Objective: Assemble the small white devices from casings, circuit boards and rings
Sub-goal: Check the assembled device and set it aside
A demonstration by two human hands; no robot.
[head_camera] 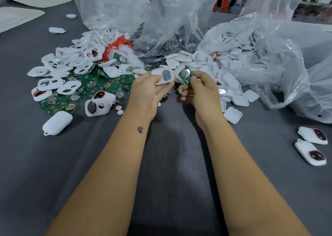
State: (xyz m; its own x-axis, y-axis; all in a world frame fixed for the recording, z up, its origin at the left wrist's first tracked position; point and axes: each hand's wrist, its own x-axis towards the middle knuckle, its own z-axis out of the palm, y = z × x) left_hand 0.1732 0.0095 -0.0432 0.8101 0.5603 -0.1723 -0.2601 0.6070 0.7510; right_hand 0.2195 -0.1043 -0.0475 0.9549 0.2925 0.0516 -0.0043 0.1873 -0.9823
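Note:
My left hand (145, 93) grips a white casing (164, 76) with a dark oval window, held above the grey table. Right beside it, my right hand (201, 93) pinches a green circuit board (186, 74) carrying a round silver coin cell; its lower fingers curl round something small and white that I cannot make out. Casing and board are close together but apart. Loose green circuit boards (93, 88) lie in a pile at the left, with white ring frames (71, 61) heaped behind them. White casing halves (231, 84) spill out at the right.
Clear plastic bags (179, 19) stand along the back and at the right (287, 64). Two finished devices with red-rimmed windows (312, 145) lie at the far right. A closed white device (57, 122) and an open casing (99, 104) sit at the left. Red netting (116, 46) lies among the rings.

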